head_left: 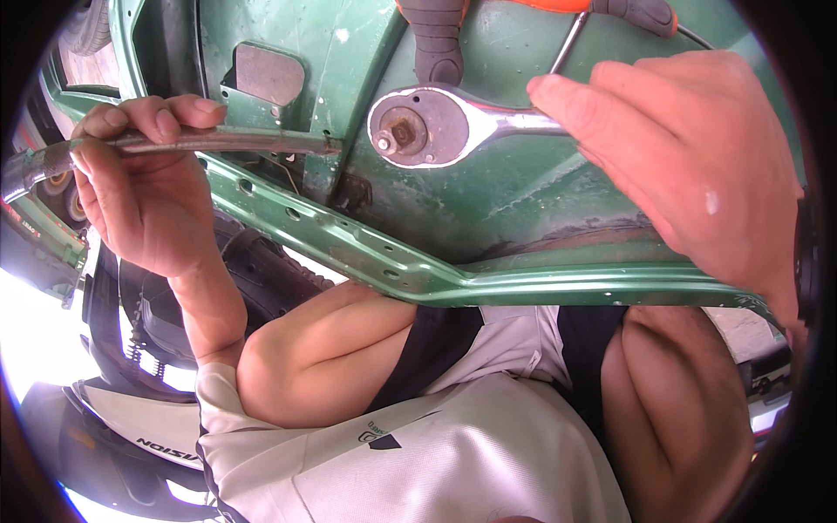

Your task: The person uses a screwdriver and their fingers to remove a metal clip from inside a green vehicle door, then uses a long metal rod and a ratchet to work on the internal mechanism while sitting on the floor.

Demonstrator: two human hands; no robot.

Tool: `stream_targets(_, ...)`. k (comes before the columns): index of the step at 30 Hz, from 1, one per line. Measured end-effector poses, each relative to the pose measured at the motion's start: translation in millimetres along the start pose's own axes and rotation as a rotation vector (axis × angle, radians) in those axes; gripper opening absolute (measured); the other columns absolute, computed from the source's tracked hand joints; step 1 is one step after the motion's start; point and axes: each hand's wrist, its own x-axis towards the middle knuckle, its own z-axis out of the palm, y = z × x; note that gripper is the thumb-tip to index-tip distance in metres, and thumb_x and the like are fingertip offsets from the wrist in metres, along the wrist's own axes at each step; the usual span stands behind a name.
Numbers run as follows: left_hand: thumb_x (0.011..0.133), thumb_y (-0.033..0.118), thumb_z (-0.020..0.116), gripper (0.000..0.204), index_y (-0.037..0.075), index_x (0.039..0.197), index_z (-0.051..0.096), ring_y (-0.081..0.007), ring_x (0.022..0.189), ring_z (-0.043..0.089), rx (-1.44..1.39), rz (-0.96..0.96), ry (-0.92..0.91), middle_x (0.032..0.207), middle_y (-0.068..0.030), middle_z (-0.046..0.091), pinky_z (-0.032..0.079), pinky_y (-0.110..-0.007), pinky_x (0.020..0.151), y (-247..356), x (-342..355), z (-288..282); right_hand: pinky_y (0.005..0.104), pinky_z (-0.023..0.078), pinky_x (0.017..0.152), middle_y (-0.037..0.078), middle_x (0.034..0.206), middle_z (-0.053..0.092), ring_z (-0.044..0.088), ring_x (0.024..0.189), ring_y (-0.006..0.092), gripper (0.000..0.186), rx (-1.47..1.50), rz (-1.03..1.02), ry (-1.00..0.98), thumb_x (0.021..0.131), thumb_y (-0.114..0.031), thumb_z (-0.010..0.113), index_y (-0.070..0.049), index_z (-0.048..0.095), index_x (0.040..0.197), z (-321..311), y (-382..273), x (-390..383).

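My left hand (144, 187) is closed round a long, worn metal bar (248, 141), held nearly level over the green metal panel, its wider end pointing left. My right hand (697, 148) grips a ratchet wrench (436, 126) by its handle, most of which the fingers cover. The ratchet's round head faces me, with its brownish drive part showing. A gap separates the bar's right end from the ratchet head.
Orange and dark grey tool handles (438, 39) lie on the green panel (523, 200) beyond the ratchet, with a thin metal shaft (571, 42) beside them. The panel's ribbed, holed edge (349, 248) runs above my knees. A motorbike (131, 418) stands at the lower left.
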Motion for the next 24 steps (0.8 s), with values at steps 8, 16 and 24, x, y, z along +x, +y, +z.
stream_targets(8,0.115,0.032,0.032,0.04,-0.001,0.125,0.053,-0.0456,0.095,0.07,0.063,-0.009,0.014,0.103,-0.0241,0.065,0.058,-0.059,0.091,4.7,-20.3,3.6,0.0409,0.047,0.067,0.011,0.087,0.061,0.061,0.077,0.0288,0.037,-0.237,0.195,-0.104,0.085,-0.006,0.063,0.0,0.069,0.121,-3.4,-16.6,-11.6)
stream_targets(16,0.114,0.031,0.035,0.039,0.0,0.124,0.055,-0.0464,0.099,0.069,0.054,0.022,0.0,0.102,-0.022,0.066,0.055,-0.059,0.095,0.6,-25.2,9.8,0.0433,0.047,0.071,0.013,0.087,0.062,0.061,0.079,0.0318,0.033,-0.209,0.472,-0.037,0.083,-0.002,0.069,-0.002,0.068,0.116,-31.9,-11.3,-55.5)
stream_targets(24,0.114,0.034,0.037,0.04,0.001,0.124,0.057,-0.0447,0.103,0.067,0.113,0.058,-0.017,0.108,-0.0202,0.061,0.049,-0.062,0.104,14.2,-33.3,23.4,0.0444,0.043,0.067,0.013,0.079,0.057,0.057,0.073,0.0352,0.031,-0.041,0.132,0.008,0.076,0.002,0.071,-0.001,0.067,0.106,-0.9,-3.7,-27.0)
